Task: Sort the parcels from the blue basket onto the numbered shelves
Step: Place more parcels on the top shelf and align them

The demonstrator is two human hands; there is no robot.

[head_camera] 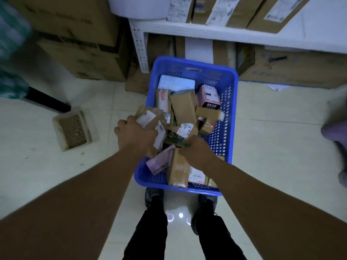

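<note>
Left grip: the left hand (pixel 135 135) clenches a brown taped parcel (pixel 149 117) at the basket's left rim.
Right grip: the right hand (pixel 195 150) reaches down among the parcels; I cannot tell whether it grasps one.
Handling: probably light, stiff cardboard with slick tape; best held across the short sides.
Basket: the blue basket (pixel 224 109) sits on the floor, well filled.
Shelves: a white shelf (pixel 206 32) stands just behind.

Black trousers (pixel 150 233), dark grey lace-up shoes (pixel 154 196)

Basket (pixel 231 85) on floor (pixel 272 147) before my feet, parcels (pixel 183 107) inside; shelf (pixel 206 31) behind it, tray (pixel 72 128) to its left.
</note>
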